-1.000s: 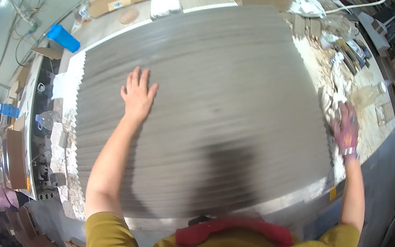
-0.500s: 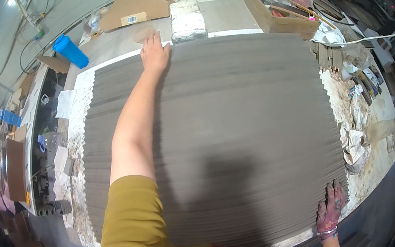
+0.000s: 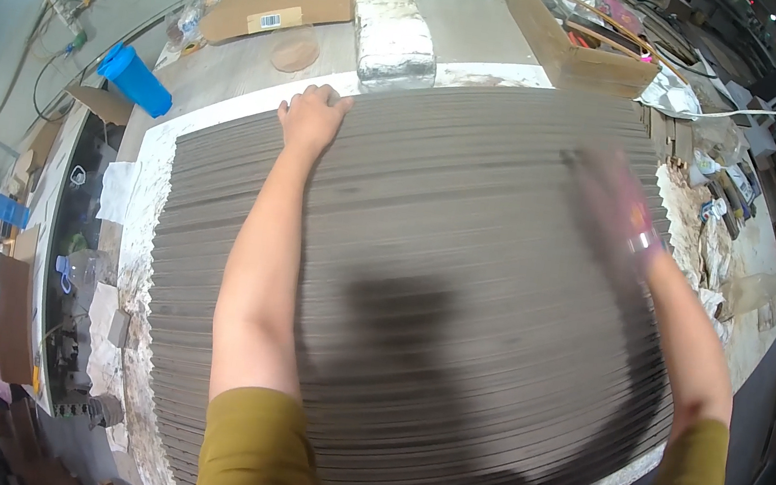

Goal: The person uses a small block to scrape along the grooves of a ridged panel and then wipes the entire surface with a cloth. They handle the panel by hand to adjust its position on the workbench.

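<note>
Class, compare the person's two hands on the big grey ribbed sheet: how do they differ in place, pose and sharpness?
The left hand curls over the far edge of the grey ribbed sheet; the right hand lies out over its surface, nearer the right side. The left hand shows sharp; the right hand is smeared by blur. The left forearm runs up the sheet's middle; the right comes in from the right. Both are bare.

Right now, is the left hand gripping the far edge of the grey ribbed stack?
Yes, the left hand curls its fingers over the far edge of the grey ribbed stack, next to the white border.
</note>
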A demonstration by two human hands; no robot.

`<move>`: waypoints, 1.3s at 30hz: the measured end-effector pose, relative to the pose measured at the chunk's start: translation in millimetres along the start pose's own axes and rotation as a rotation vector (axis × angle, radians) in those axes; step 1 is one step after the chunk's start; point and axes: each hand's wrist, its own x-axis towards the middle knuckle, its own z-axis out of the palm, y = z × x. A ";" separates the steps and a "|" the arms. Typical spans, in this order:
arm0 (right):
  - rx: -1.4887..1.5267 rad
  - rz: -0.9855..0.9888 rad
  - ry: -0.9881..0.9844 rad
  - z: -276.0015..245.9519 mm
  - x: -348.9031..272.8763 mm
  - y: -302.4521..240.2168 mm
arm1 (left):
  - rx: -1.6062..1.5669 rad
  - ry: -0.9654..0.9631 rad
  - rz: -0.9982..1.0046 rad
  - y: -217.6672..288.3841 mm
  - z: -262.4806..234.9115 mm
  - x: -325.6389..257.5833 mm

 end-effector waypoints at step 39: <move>0.168 0.213 -0.211 57.4 74.9 -5.4 | -0.077 -0.144 0.006 3.4 -16.9 -82.4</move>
